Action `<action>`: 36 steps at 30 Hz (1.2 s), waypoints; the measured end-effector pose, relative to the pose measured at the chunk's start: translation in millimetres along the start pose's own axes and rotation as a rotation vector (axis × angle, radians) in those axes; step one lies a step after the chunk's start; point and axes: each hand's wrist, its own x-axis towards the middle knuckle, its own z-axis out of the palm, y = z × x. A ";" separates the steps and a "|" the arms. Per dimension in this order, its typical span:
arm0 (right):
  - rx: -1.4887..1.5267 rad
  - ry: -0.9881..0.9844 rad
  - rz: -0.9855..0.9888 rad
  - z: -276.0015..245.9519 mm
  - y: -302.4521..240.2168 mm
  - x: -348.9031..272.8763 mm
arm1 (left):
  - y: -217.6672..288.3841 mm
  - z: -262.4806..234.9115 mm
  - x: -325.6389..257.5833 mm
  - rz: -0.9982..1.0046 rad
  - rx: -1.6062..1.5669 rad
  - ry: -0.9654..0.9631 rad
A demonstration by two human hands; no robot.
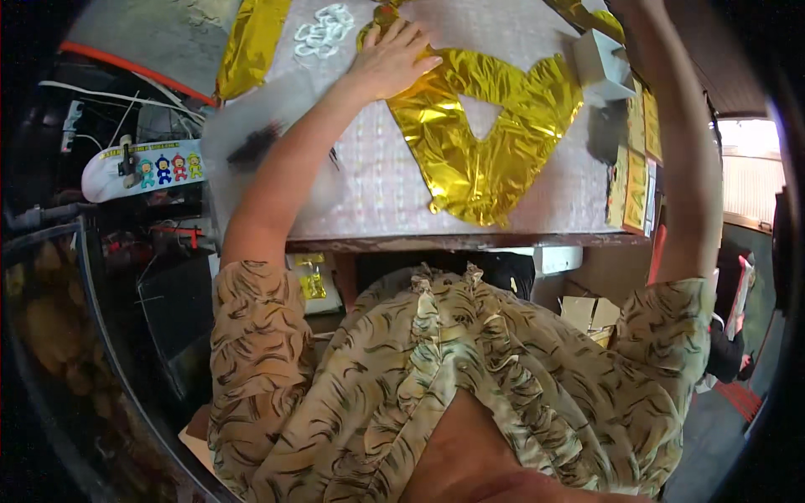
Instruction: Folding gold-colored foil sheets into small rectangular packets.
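A flat gold foil balloon (478,180), shaped like a letter with a hole in its middle, lies creased on the table. My left hand (392,63) rests palm down on its upper left part, fingers spread and open. My right arm stretches to the far right of the table, where my right hand (631,5) is cut off by the upper edge, so its fingers are hidden. Close to that hand is more gold foil (605,23). White looped ribbon or tubing (324,32) lies left of my left hand. Another gold foil piece (253,46) hangs over the table's left side.
A white open box (600,64) stands at the table's right, beside yellow printed packets (636,189). A clear plastic sheet or bag (281,109) lies under my left forearm. Left of the table is a white skateboard (151,172); an open carton (589,314) sits below its front edge.
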 end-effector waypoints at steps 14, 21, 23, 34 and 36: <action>0.197 -0.272 0.225 0.7 128.8 -287.6 | -2.0 16.4 -12.8 -0.170 0.133 -0.014; 0.026 -0.481 0.063 4.4 135.0 -299.8 | -43.9 5.7 -21.9 -0.215 0.105 0.152; 0.014 -0.452 0.088 -4.6 147.4 -304.7 | -14.2 -22.5 -11.3 0.230 -0.040 0.327; -0.341 -0.478 -0.272 -11.9 121.4 -300.8 | 7.6 -50.8 -11.2 -0.257 -0.029 0.074; -0.388 -0.499 -0.291 -9.9 116.7 -303.7 | 12.2 -54.5 -19.1 -0.228 -0.081 0.186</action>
